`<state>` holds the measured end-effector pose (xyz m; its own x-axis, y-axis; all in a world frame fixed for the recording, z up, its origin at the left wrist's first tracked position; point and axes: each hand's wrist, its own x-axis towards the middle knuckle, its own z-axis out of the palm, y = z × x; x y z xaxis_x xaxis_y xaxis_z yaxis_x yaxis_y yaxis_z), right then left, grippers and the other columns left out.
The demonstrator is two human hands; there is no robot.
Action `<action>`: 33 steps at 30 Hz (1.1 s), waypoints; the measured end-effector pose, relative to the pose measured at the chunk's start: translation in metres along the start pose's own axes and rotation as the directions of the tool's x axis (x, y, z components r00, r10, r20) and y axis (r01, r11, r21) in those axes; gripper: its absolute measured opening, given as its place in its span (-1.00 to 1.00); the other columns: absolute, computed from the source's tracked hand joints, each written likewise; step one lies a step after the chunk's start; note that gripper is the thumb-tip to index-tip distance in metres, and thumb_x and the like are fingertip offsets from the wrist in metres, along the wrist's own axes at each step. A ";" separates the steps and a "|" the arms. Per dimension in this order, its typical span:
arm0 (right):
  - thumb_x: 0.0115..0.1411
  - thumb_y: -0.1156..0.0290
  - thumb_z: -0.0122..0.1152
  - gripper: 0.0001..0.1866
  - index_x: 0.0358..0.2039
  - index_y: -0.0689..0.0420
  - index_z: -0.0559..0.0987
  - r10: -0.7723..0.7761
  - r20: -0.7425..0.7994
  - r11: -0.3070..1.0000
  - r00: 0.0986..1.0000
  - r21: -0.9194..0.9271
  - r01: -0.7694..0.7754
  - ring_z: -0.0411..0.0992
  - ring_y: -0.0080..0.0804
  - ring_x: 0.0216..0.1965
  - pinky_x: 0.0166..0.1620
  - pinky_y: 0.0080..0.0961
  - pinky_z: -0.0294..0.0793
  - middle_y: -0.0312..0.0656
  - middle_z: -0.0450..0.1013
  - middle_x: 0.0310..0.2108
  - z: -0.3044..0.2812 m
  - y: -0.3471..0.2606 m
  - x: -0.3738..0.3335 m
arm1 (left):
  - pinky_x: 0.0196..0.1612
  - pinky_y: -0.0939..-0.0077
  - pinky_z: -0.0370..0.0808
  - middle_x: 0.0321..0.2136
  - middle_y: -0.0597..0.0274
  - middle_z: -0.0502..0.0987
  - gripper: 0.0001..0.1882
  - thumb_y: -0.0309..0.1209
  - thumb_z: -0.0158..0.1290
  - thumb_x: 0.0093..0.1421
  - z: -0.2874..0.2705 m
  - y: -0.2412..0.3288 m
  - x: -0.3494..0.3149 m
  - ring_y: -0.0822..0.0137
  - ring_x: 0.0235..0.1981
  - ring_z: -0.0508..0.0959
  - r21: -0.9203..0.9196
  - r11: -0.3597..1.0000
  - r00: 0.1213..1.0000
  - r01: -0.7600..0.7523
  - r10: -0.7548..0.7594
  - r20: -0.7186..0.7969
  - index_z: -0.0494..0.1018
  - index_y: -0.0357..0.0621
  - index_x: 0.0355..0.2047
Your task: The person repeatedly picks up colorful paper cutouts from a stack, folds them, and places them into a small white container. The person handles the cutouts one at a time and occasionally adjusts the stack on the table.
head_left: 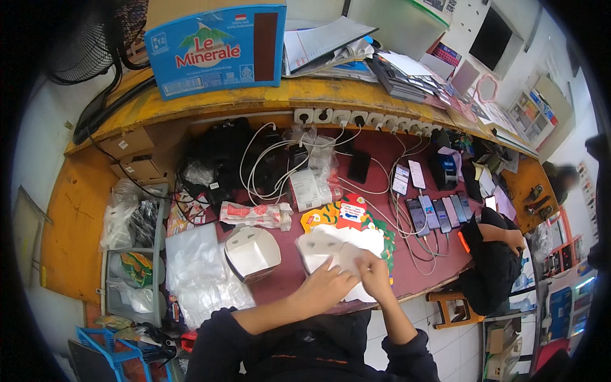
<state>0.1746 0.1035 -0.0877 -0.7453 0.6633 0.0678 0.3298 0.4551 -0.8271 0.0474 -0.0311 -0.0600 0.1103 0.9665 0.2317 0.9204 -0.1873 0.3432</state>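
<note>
A partly folded paper box (313,247), white-grey inside, is between my hands near the front of the table. My left hand (328,288) presses with bent fingers on its near side. At its right edge my right hand (374,275) grips the card with closed fingers; motion blurs both the box and this hand. To the left stands another open paper box (253,251), white inside with a dark outside. Under and behind the box I hold lie colourful printed cut-outs (352,212) and white sheets (375,240).
Clear plastic bags (202,267) lie at left, beside a grey crate (157,254). A wrapped pack (254,215) and white cables (251,165) lie behind. Several phones (441,213) charge at right, near a seated person in black (490,261). A blue carton (216,54) stands on the shelf.
</note>
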 end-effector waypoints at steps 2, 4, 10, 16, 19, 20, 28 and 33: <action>0.20 0.39 0.05 -0.73 -0.22 0.36 0.51 0.096 -0.122 0.977 0.988 0.202 -0.070 0.44 -0.46 -0.46 -0.36 -0.46 0.42 -0.08 0.53 -0.45 -0.010 0.001 -0.001 | 0.21 -0.05 0.05 0.12 -0.12 0.20 -0.34 -0.18 0.19 -0.03 -0.005 0.000 -0.005 -0.07 0.18 0.19 0.257 0.965 0.942 -0.054 0.135 -0.308 0.23 -0.11 0.05; 0.21 0.41 0.04 -0.74 -0.24 0.39 0.51 0.231 -0.148 0.898 0.962 0.413 -0.152 0.42 -0.56 -0.36 -0.35 -0.49 0.42 -0.09 0.53 -0.38 -0.015 -0.003 -0.003 | 0.24 -0.13 -0.05 0.20 -0.14 0.06 -0.15 -0.10 0.31 -0.18 -0.010 -0.008 -0.020 -0.16 0.23 0.08 0.079 0.996 0.787 0.037 0.020 -0.617 0.19 -0.03 0.11; 0.07 0.47 0.21 -0.72 -0.19 0.29 0.54 -0.176 -0.517 0.974 0.838 0.033 0.225 0.45 -0.43 -0.31 -0.30 -0.48 0.44 -0.12 0.52 -0.34 -0.003 -0.059 0.008 | 0.11 -0.08 0.18 0.19 -0.05 0.07 0.00 -0.29 0.37 -0.41 -0.012 -0.045 -0.046 -0.12 0.17 0.14 -0.039 0.988 0.867 -0.150 0.112 -0.486 0.19 0.39 0.14; -0.09 0.50 0.14 -0.47 0.00 0.15 0.43 -0.403 0.459 0.791 0.792 -0.260 0.554 0.34 -0.12 0.03 0.11 -0.27 0.23 -0.09 0.41 -0.04 0.023 -0.113 0.016 | 0.13 -0.04 0.13 0.18 0.13 0.14 -0.39 -0.31 0.09 0.01 -0.022 -0.058 -0.072 -0.04 0.12 0.19 0.259 0.946 0.794 -0.195 0.307 -0.524 0.27 0.60 0.08; 0.02 0.41 0.12 -0.55 -0.02 0.10 0.41 -0.624 0.278 0.731 0.731 -0.126 0.671 0.35 -0.13 -0.04 0.01 -0.27 0.28 -0.09 0.39 -0.09 0.065 -0.109 0.044 | 0.19 -0.11 0.03 0.14 -0.04 0.17 -0.28 -0.22 0.14 0.01 -0.031 -0.077 -0.084 -0.14 0.17 0.13 0.033 0.999 0.864 0.020 0.000 -0.503 0.17 0.08 0.20; 0.00 0.40 0.15 -0.58 -0.06 0.10 0.44 -0.583 0.288 0.790 0.760 -0.017 0.612 0.37 -0.12 -0.08 -0.03 -0.28 0.30 -0.11 0.42 -0.14 0.075 -0.104 0.052 | 0.19 -0.13 0.00 0.12 -0.09 0.21 -0.10 -0.19 0.24 -0.09 -0.037 -0.092 -0.093 -0.22 0.19 0.09 0.072 0.932 0.851 0.355 -0.290 -0.439 0.08 -0.18 0.21; 0.10 0.36 0.05 -0.53 0.04 0.16 0.26 0.031 0.641 0.998 0.767 -0.061 0.010 0.45 0.02 -0.15 -0.10 -0.21 0.43 0.16 0.39 -0.09 0.209 -0.084 0.075 | -0.24 0.30 0.43 -0.39 -0.05 0.53 -0.77 -0.37 0.06 0.07 -0.045 -0.206 -0.148 0.02 -0.33 0.54 -0.254 0.786 0.808 0.564 -0.589 -0.028 0.52 -0.25 -0.30; 0.07 0.47 0.07 -0.41 0.11 0.18 0.12 0.156 0.784 0.749 0.601 -0.490 0.446 0.46 0.16 -0.18 -0.18 -0.08 0.47 0.20 0.44 -0.16 0.245 -0.068 0.087 | -0.27 0.28 0.42 -0.41 -0.01 0.52 -0.71 -0.26 -0.02 0.17 -0.021 -0.211 -0.160 0.01 -0.37 0.52 -0.457 0.706 0.758 0.542 -0.645 -0.099 0.54 -0.26 -0.41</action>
<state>-0.0544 -0.0154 -0.1626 -0.8508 0.0038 -0.5255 0.1992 0.9277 -0.3158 -0.1725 -0.1498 -0.1502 -0.5474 0.8357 0.0439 0.5380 0.3113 0.7833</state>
